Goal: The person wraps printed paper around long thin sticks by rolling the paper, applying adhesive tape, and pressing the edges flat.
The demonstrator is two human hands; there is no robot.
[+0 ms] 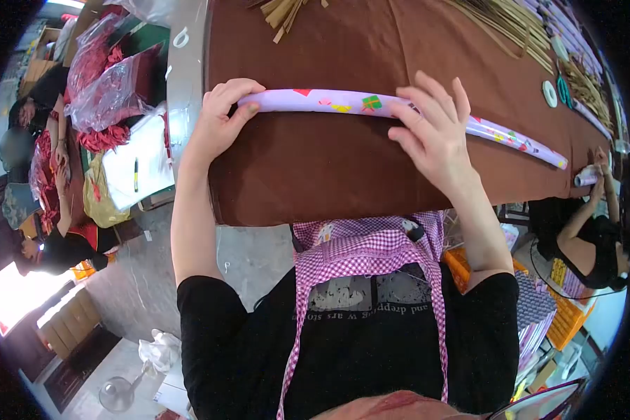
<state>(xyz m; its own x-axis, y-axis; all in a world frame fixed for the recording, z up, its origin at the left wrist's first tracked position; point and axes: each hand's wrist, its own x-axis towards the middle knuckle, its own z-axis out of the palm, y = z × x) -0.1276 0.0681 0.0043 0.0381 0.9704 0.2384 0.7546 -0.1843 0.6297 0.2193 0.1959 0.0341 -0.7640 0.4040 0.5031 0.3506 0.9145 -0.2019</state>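
Observation:
A long, thin purple tube [315, 100] with a colourful printed pattern of red, yellow and green lies across the brown cloth [315, 168]. My left hand [224, 115] grips its left end between thumb and fingers. Over the tube's middle is my right hand [432, 129], fingers spread and raised, the thumb near the tube's lower side; it covers a short stretch of the pattern. Beyond that hand the tube runs on down to the right.
Brown strips [283, 15] lie at the cloth's far edge, more at the upper right. A tape roll [549, 94] and green-handled scissors [563, 89] are at the right. Co-workers sit left and right. Plastic-wrapped red material [105, 91] rests on the left table.

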